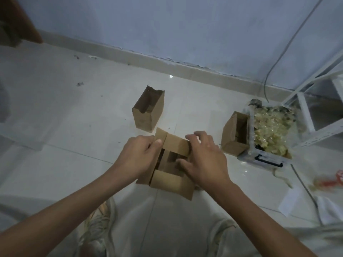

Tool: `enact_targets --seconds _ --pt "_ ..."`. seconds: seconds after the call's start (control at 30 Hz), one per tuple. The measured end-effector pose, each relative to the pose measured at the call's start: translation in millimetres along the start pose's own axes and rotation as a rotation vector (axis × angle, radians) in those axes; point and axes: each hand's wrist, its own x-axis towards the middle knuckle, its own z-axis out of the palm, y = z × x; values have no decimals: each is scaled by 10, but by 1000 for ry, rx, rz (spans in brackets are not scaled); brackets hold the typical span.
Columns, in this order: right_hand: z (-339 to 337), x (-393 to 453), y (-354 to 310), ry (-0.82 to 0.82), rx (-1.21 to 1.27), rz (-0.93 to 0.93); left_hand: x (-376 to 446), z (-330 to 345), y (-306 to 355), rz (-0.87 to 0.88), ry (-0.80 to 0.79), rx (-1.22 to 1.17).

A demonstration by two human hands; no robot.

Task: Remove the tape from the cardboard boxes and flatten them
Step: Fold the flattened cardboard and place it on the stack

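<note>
A brown cardboard box (172,180) with its top flaps open stands on the pale tiled floor in front of me. My left hand (137,156) grips its left wall and flap, thumb on the far flap. My right hand (202,158) holds the right side, fingers curled over the far flap and thumb reaching into the opening. A second open box (148,110) stands upright farther back. A third open box (234,136) leans against a clear plastic bin (267,158) at the right. No tape is plainly visible on the held box.
The bin holds crumpled clear tape (269,130) and has a black handle. A white metal rack (319,112) stands at the far right by the wall, with a cable (278,60) running down. Papers (297,201) lie at right. My shoes (100,219) are below.
</note>
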Motion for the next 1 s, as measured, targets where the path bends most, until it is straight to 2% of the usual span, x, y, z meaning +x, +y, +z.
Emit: enact_targets --seconds 0.17,0.27,0.33,0.4,0.47,0.57,0.67,0.87,1.0 --pt "-95 -17 -37 -43 -220 -69 24 25 28 24 -41 20" --pt "-119 -32 -102 -91 -191 -47 50 58 0 75 -1 -34" --pt "-130 -40 -90 -106 -152 9 59 86 -33 78 7 19" --pt "-130 -49 -58 -125 -160 52 64 133 -71 -37 -42 -2" --pt "-95 -52 -32 -150 -171 71 48 192 -102 -190 -92 -182" --pt "-18 -72 -12 -91 -2 143 14 287 -240 -311 -34 -284" --pt "39 -116 -42 -46 134 135 -3 292 -308 -414 -69 -495" --pt "113 -176 -30 -25 332 121 48 208 -367 -301 155 -384" --pt "80 -158 2 -43 403 167 76 172 -306 -280 135 -296"
